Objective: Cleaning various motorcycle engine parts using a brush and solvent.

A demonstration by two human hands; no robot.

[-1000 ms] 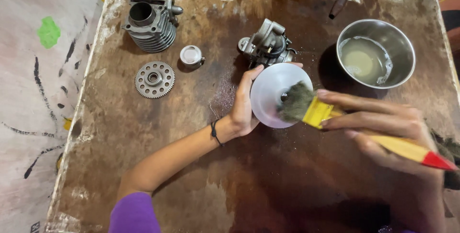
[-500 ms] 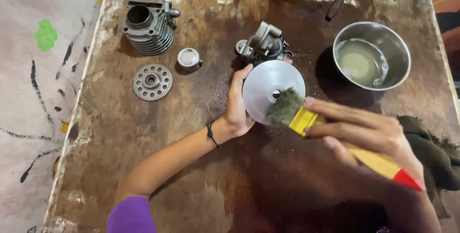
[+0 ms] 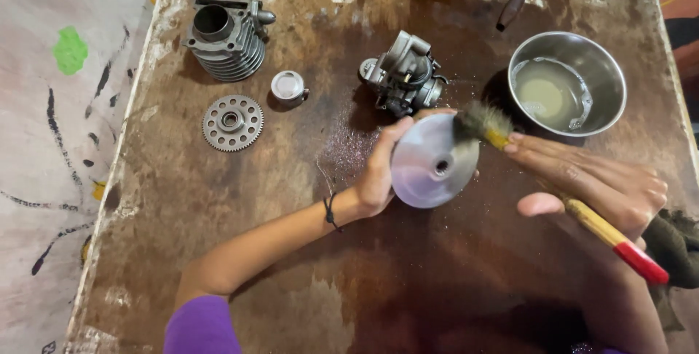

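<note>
My left hand [image 3: 380, 172] grips a round silver metal disc [image 3: 431, 165] with a centre hole, tilted above the brown table [image 3: 291, 252]. My right hand [image 3: 593, 187] holds a paintbrush [image 3: 568, 201] with a yellow handle and red tip. Its grey bristles touch the disc's upper right edge. A carburetor [image 3: 404, 74] sits just behind the disc.
A steel bowl [image 3: 611, 70] with cloudy liquid stands at the back right. A finned engine cylinder [image 3: 226, 37], a small piston [image 3: 287, 86] and a toothed gear [image 3: 232, 122] lie at the back left. A dark tool handle [image 3: 512, 7] lies near the far edge. A dark rag [image 3: 673, 241] lies at the right.
The brush has moved from the disc's centre up to its upper right edge. My left hand has kept hold of the disc.
</note>
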